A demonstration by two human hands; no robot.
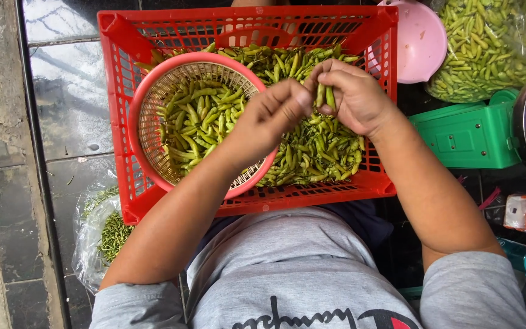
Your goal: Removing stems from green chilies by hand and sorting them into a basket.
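Grip: your right hand [355,97] pinches two small green chillies [325,96] upright; your left hand [270,119] nips at their tops, over the red slotted plastic crate [248,194].
Risk: I'd judge a loose pinch drops one into the unsorted green heap [318,149] in the crate, beside the pink woven round basket [153,97] of chillies.
Hidden: your fingertips cover the stems; the crate's far rim is cut off.
Beyond crate: pink plastic bowl [421,39].
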